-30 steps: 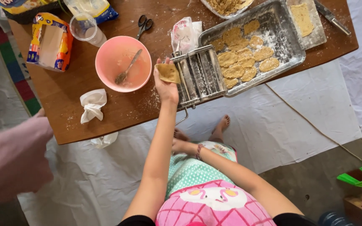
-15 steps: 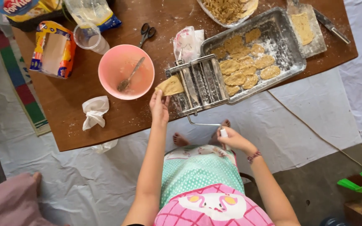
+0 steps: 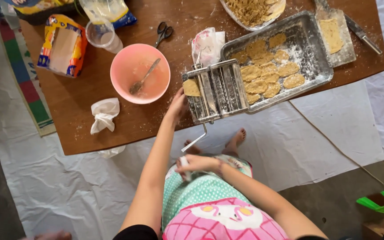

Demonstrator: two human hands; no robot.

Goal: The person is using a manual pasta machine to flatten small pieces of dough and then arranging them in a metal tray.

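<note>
The left hand (image 3: 177, 106) rests open against a ribbed steel pasta roller (image 3: 216, 91), touching a flat tan dough sheet (image 3: 191, 88) at its 9 o'clock. The right hand (image 3: 192, 164) curls its fingers around the white crank handle (image 3: 184, 166).

A person's left hand (image 3: 177, 106) feeds a flat piece of dough (image 3: 191, 88) into a metal pasta roller (image 3: 218, 91) on a floured wooden table (image 3: 85, 102), while the right hand (image 3: 195, 163) grips the roller's crank handle (image 3: 184, 165); a pink bowl (image 3: 125, 66) sits alongside.
</note>
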